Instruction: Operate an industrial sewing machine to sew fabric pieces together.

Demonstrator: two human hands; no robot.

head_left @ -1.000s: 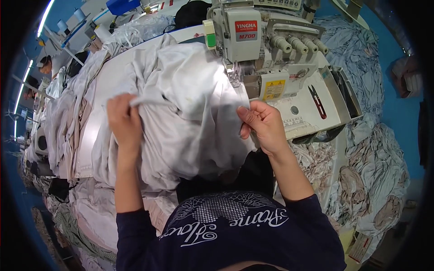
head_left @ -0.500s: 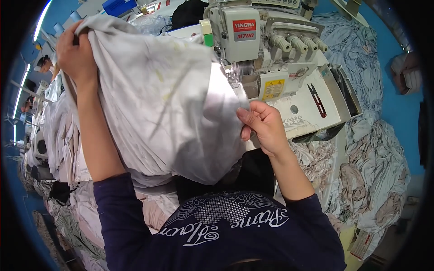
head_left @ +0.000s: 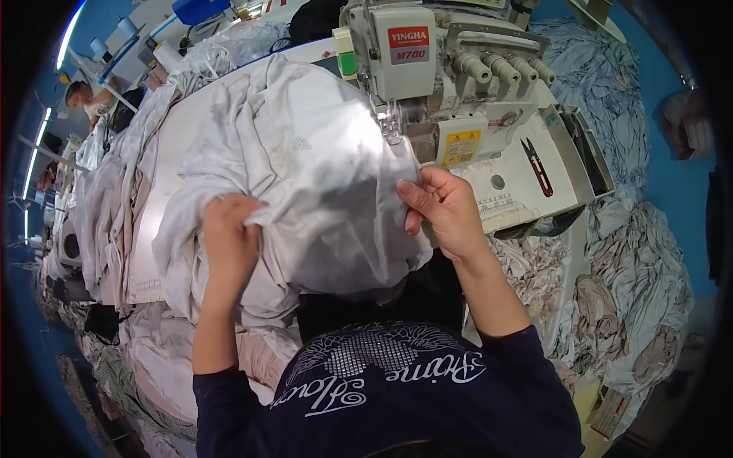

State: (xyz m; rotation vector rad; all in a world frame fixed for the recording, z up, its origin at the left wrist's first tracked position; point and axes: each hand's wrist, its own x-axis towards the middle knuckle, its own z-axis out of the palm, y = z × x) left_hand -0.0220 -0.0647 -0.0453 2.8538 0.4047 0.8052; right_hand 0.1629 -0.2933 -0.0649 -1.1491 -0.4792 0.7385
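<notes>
The pale grey fabric [head_left: 305, 175], flung high to the far left half a second ago, is now drawn back down before the overlock sewing machine [head_left: 458, 84]; it is gripped by the closed left hand [head_left: 229, 237] and pinched by the right hand [head_left: 443, 210], apparently for feeding.

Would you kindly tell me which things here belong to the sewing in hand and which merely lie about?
In hand: left hand, right hand, pale grey cloth, sewing machine.
Lying about: red-handled snips, fabric heap, blue box.
</notes>
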